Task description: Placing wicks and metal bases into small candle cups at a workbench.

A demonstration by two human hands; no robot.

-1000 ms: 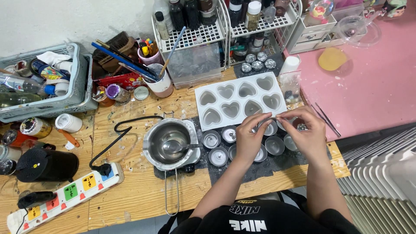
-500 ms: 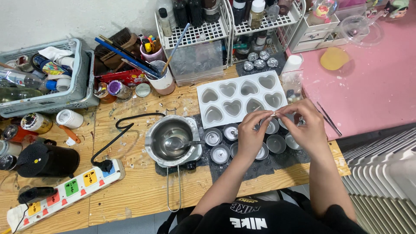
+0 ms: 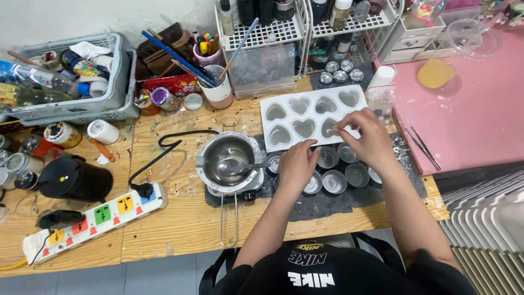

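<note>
White silicone heart-shaped mould tray on a wooden workbench: right hand pinches something tiny over it, left hand rests loosely curled, empty, above small round metal cups.

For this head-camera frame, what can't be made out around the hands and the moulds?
- Whatever the right hand pinches over the heart mould: too small, and the fingers cover it.
- Cups under the left hand: partly hidden by the hand.
- Whether the left hand holds anything: palm faces down, cannot tell.
- Pot contents: glare, with a spoon lying in it.
- Rack bottles: cut off by the top edge.
</note>
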